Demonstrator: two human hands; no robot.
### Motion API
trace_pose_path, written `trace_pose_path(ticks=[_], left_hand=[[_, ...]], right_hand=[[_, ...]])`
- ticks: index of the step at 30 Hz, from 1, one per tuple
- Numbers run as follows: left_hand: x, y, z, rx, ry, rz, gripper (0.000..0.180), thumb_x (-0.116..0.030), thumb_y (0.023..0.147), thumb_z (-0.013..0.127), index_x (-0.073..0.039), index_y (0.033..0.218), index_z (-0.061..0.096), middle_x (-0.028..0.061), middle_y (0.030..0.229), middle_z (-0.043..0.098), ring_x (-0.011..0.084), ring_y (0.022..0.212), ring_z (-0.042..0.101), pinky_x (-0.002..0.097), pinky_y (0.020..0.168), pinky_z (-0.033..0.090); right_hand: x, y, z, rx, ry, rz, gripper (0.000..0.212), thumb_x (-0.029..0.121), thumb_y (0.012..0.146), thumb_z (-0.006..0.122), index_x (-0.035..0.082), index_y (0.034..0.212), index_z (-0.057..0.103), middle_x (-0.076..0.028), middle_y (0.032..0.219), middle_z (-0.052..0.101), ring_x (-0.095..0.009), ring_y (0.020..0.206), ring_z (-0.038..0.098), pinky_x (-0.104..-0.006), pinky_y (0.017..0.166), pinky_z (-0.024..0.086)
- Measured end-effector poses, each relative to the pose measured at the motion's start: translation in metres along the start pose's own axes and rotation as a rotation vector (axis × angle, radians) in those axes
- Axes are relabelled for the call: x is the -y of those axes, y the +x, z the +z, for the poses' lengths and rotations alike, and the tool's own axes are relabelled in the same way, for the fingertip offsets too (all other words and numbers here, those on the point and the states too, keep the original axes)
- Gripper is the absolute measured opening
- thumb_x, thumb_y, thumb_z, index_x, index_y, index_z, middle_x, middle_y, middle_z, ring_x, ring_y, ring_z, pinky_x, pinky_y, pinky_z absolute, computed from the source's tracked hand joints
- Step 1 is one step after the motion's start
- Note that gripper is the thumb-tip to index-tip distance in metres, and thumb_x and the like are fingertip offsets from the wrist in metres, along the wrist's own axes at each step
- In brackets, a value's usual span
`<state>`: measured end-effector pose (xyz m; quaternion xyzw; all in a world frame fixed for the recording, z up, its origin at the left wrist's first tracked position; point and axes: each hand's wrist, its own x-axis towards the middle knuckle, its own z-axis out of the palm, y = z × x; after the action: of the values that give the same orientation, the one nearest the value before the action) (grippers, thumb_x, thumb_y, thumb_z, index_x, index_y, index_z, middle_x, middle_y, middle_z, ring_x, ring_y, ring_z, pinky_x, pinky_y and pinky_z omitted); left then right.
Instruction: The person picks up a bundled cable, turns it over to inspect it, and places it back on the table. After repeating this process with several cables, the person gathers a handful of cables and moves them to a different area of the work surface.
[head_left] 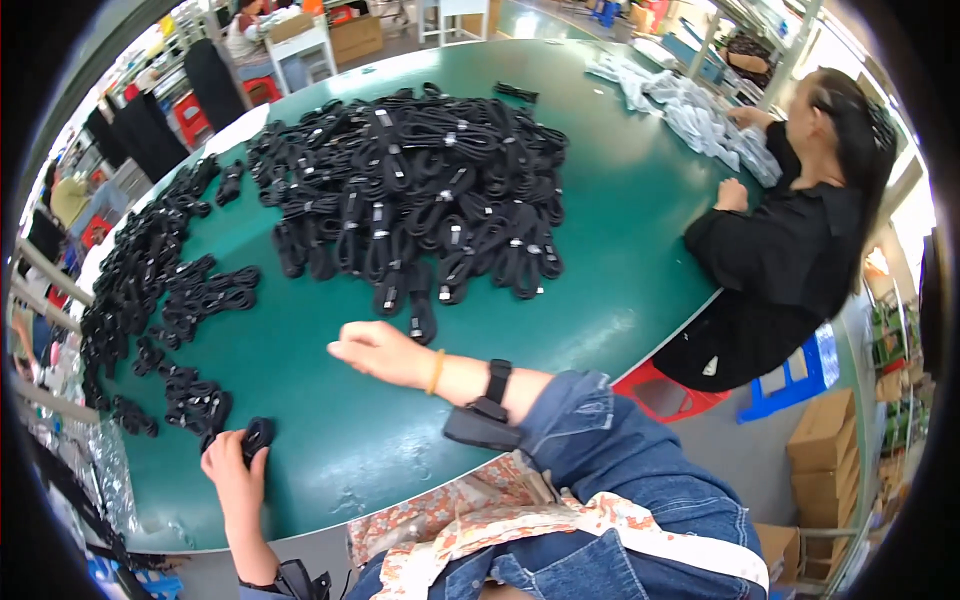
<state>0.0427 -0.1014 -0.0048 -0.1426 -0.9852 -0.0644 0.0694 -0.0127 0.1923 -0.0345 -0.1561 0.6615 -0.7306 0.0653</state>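
At the lower left of the green table, my left hand [235, 468] has its thumb and fingers closed around a coiled black cable [258, 436]. That coil lies at the near end of a row of bundled cables [195, 400]. Over the middle of the table is my right hand [385, 353], its fingers curled together and no cable showing in them. It is just left of a single cable coil [421, 312] at the front edge of a large heap of black coiled cables [420, 180]. Light-coloured connectors show on many of the coils.
More coils [140, 260] spread along the left side of the curved green table [620, 260]. At right a co-worker in black [790, 220] sits beside clear plastic bags [700, 120]. Red [665, 390] and blue stools [800, 380] and cardboard boxes [825, 450] stand on the floor.
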Motion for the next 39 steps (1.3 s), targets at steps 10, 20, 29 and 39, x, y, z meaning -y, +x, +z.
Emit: trace_pose_path(ticks=[10,20,29,39], left_hand=[[-0.072,0.05,-0.007,-0.185,-0.98,0.098,0.035,-0.001,0.073,0.058,-0.001,0.105,0.045,0.0098,0.101,0.051,0.0182,0.09,0.051,0.0311,0.08,0.041],[-0.098,0.068,0.022,-0.029,-1.831,-0.184,0.04,-0.001,0.076,0.058,-0.001,0.111,0.04,0.0119,0.098,0.052,0.0162,0.084,0.053,0.026,0.072,0.046],[-0.086,0.064,0.028,0.043,-1.807,-0.199,0.03,-0.004,0.079,0.057,-0.002,0.105,0.043,0.0075,0.09,0.054,0.0116,0.073,0.052,0.0211,0.065,0.044],[-0.08,0.062,0.033,0.111,-1.912,-0.142,0.027,-0.008,0.08,0.057,-0.003,0.103,0.044,0.0027,0.081,0.05,0.0113,0.071,0.051,0.0214,0.063,0.042]], right_hand=[[0.019,-0.012,0.001,0.041,-0.207,-0.202,0.026,0.027,0.075,0.062,0.003,0.083,0.055,-0.001,0.07,0.051,-0.01,0.066,0.049,-0.0242,0.059,0.041],[0.017,-0.011,-0.009,0.027,-0.492,-0.333,0.04,0.027,0.069,0.066,0.002,0.099,0.056,-0.011,0.079,0.059,-0.025,0.071,0.058,-0.0307,0.062,0.046],[0.035,-0.016,-0.007,0.082,-0.603,-0.23,0.031,0.031,0.072,0.061,0.003,0.084,0.059,-0.012,0.076,0.059,-0.029,0.07,0.058,-0.0369,0.06,0.046],[0.028,-0.019,-0.006,0.015,-0.686,-0.388,0.025,0.027,0.072,0.063,0.003,0.079,0.058,-0.008,0.063,0.056,-0.024,0.053,0.054,-0.0328,0.046,0.041]])
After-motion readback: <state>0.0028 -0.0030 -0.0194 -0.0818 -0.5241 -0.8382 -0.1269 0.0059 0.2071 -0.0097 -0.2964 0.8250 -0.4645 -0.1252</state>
